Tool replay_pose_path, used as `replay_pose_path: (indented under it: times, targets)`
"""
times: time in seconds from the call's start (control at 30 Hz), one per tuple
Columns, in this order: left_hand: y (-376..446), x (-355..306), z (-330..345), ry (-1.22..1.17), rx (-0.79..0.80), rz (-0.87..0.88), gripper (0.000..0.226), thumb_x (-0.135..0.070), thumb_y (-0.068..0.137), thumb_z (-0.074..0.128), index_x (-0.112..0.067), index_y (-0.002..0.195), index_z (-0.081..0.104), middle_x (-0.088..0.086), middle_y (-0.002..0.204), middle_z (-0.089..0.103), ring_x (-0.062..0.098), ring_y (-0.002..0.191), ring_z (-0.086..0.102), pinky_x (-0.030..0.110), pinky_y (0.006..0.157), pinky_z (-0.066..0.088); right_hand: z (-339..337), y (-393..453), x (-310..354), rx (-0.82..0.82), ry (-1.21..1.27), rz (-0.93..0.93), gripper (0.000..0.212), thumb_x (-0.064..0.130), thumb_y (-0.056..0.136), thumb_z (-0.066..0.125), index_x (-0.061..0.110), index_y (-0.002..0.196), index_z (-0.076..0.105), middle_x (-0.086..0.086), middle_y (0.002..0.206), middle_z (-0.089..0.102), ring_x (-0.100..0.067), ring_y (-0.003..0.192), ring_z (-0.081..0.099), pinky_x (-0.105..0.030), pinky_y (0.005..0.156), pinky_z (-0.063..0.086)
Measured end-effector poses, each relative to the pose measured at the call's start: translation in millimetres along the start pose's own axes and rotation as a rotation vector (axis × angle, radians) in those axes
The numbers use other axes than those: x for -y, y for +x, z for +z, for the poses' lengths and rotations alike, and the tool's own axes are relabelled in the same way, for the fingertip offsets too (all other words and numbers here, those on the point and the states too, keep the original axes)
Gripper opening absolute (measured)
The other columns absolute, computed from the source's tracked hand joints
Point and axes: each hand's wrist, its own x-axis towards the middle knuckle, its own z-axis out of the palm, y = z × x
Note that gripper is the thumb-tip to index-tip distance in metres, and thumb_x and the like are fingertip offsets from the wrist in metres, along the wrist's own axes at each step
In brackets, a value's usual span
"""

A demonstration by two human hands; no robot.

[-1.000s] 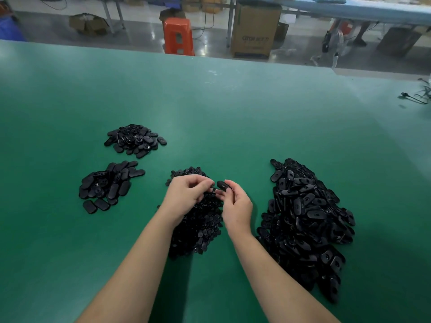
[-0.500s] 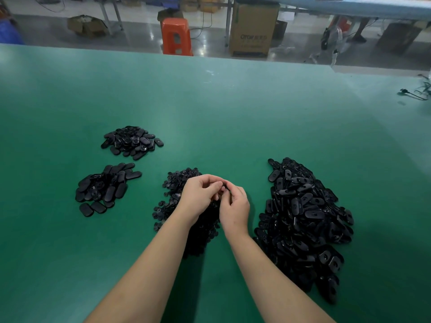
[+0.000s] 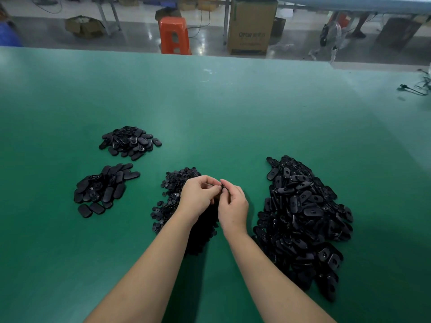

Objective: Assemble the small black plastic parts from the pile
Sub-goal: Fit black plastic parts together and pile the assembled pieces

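My left hand (image 3: pixel 198 197) and my right hand (image 3: pixel 233 207) meet fingertip to fingertip above the middle pile of small round parts (image 3: pixel 173 194), toward the near edge of the green tabletop (image 3: pixel 210 108). Both have their fingers curled inward and pinch a small black part (image 3: pixel 223 184) between them; only a sliver of it shows past my right fingertips, so I cannot tell its shape or whether it is one piece or two. My left thumb and forefinger close on it from the left, and my right fingers close on it from the right.

My forearms partly cover the middle pile, which spreads out to the left of my left wrist. Just to the right of my right hand lies the large pile of oval shells (image 3: pixel 303 220), the biggest heap, running down toward the near edge. On the left side of the tabletop, well apart from my hands, sit two smaller heaps: the nearer left pile (image 3: pixel 105 187) of smooth oblong pieces, and the farther left pile (image 3: pixel 130 142) beyond it.

Past the far edge, on the floor, stand an orange stool (image 3: pixel 174 34) and a cardboard box (image 3: pixel 250 26). A black cable (image 3: pixel 415 87) lies near the right edge of the tabletop.
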Motion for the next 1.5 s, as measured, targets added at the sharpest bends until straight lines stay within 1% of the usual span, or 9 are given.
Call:
replay_pose_path:
  times: [0.17,0.33,0.47,0.6,0.77,0.9,1.13,1.3,1.5]
  targets:
    - [1,-1,4,0.084,-0.064,0.013,0.011,-0.009,0.085,0.073,-0.019,0.08,0.075,0.003,0.076,0.075,0.026,0.077,0.073,0.041,0.079,0.06,0,0,0,-0.018,0.02,-0.009,0.027,0.005,0.1,0.052,0.009,0.118,0.072,0.005,0.106,0.065,-0.006,0.098,0.062,-0.003,0.086,0.042]
    - [-1,-1,7,0.225,-0.133,0.064,0.012,-0.015,0.085,0.072,-0.025,0.078,0.071,-0.01,0.067,0.068,0.003,0.06,0.06,0.026,0.065,0.047,0,1,0,-0.022,0.059,0.013,0.027,0.005,0.1,0.053,0.011,0.116,0.073,0.004,0.106,0.066,-0.006,0.099,0.064,-0.014,0.091,0.046]
    - [-2,-1,11,0.122,-0.135,0.035,0.008,-0.014,0.089,0.072,-0.019,0.085,0.074,-0.003,0.077,0.075,0.017,0.076,0.072,0.037,0.079,0.058,0,2,0,-0.019,0.087,0.043,0.026,0.006,0.1,0.053,0.011,0.117,0.072,0.005,0.106,0.065,0.002,0.096,0.062,-0.01,0.088,0.046]
    - [-3,0,14,0.089,-0.148,0.004,0.008,-0.012,0.089,0.072,-0.018,0.084,0.075,-0.003,0.08,0.075,0.016,0.079,0.073,0.042,0.083,0.06,-1,3,0,-0.027,0.102,0.064,0.025,0.008,0.1,0.054,0.012,0.117,0.072,0.009,0.103,0.064,0.001,0.096,0.061,-0.014,0.09,0.046]
    - [-3,-1,14,0.11,-0.165,0.03,0.011,-0.01,0.086,0.073,-0.019,0.081,0.076,-0.006,0.078,0.075,0.012,0.078,0.071,0.033,0.08,0.058,-1,3,-1,-0.02,0.133,0.093,0.024,0.009,0.1,0.055,0.013,0.116,0.072,0.009,0.103,0.065,0.004,0.096,0.061,-0.019,0.091,0.049]
    - [-3,-1,17,0.123,-0.189,0.07,0.015,-0.007,0.083,0.074,-0.022,0.079,0.073,-0.007,0.076,0.073,0.008,0.072,0.069,0.024,0.071,0.054,-1,3,-2,-0.004,0.169,0.122,0.025,0.007,0.1,0.053,0.016,0.114,0.071,0.003,0.108,0.069,-0.008,0.103,0.065,-0.031,0.096,0.053]
    - [0,-4,11,0.264,-0.119,0.129,0.022,-0.013,0.083,0.077,-0.024,0.102,0.078,-0.011,0.083,0.072,0.003,0.077,0.067,0.019,0.078,0.054,0,2,-3,-0.007,0.197,0.098,0.024,0.008,0.099,0.054,0.029,0.103,0.064,0.002,0.109,0.069,-0.015,0.106,0.065,-0.041,0.098,0.053]
    - [0,-4,8,0.405,-0.109,0.171,0.014,-0.014,0.086,0.074,-0.017,0.098,0.08,-0.017,0.074,0.066,-0.013,0.072,0.059,-0.003,0.065,0.04,1,2,-4,-0.027,0.173,0.053,0.025,0.008,0.099,0.055,0.03,0.104,0.065,0.008,0.108,0.064,-0.011,0.106,0.063,-0.035,0.097,0.052]
    - [4,-1,5,0.427,-0.094,0.129,0.01,-0.02,0.087,0.074,-0.02,0.095,0.08,-0.019,0.072,0.066,-0.006,0.073,0.063,0.004,0.065,0.04,-1,3,-6,-0.01,0.126,0.027,0.023,0.009,0.1,0.054,0.026,0.106,0.068,0.017,0.103,0.06,0.0,0.101,0.059,-0.019,0.091,0.047]
